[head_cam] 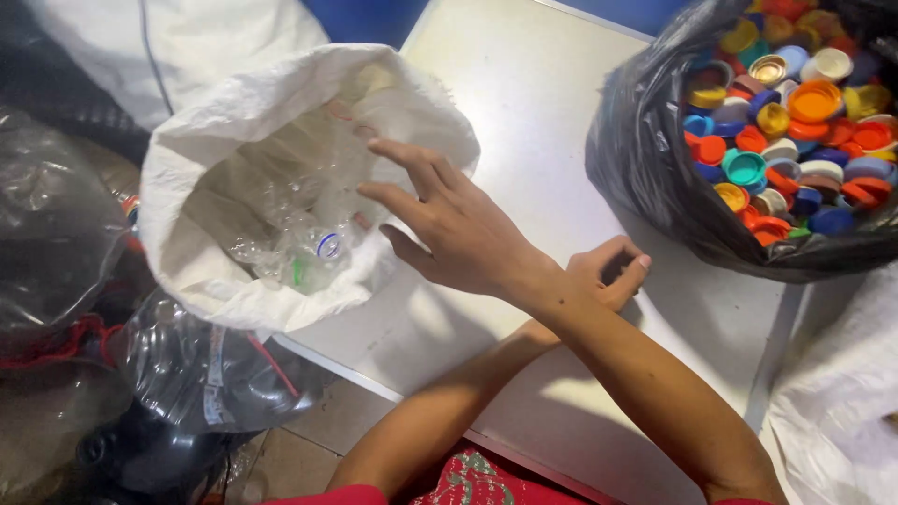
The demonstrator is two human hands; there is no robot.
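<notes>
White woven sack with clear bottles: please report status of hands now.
Right hand open, fingers spread over white woven sack mouth. Left hand loosely curled on pale table, crossed beneath. Clear plastic bottles inside sack. Nothing blocking.

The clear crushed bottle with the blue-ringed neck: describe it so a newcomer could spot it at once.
Start at the white woven sack, open-mouthed at the left edge of the pale table. Inside lie crushed clear plastic bottles; the one wanted is near the right hand fingertips. Only it shows a blue-and-white ring at its neck.
</notes>
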